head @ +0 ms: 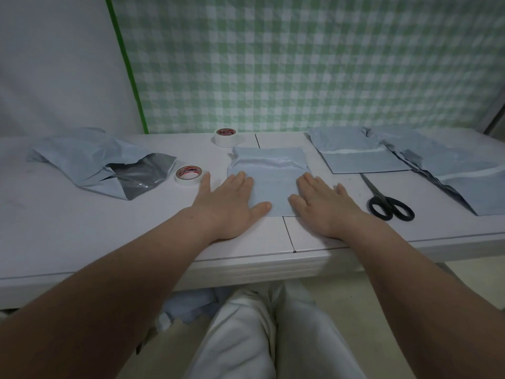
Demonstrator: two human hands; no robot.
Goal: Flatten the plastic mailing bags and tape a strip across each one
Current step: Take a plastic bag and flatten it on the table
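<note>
Centre bag (269,170) lies mid-table. Left hand (232,199) and right hand (321,203) press its near corners, fingers straight and spread, gripping nothing.

Plastic is thin, grey-blue and slick, puckered at the far end.

To the right, flat bags (355,157) carry white strips and are likely done. The crumpled heap (90,160) on the left is yet to be flattened.

Tape roll (188,175) and black scissors (388,205) lie idle.

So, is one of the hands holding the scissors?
No, the scissors lie alone on the table, while the left hand and the right hand press flat on the middle mailing bag.
</note>
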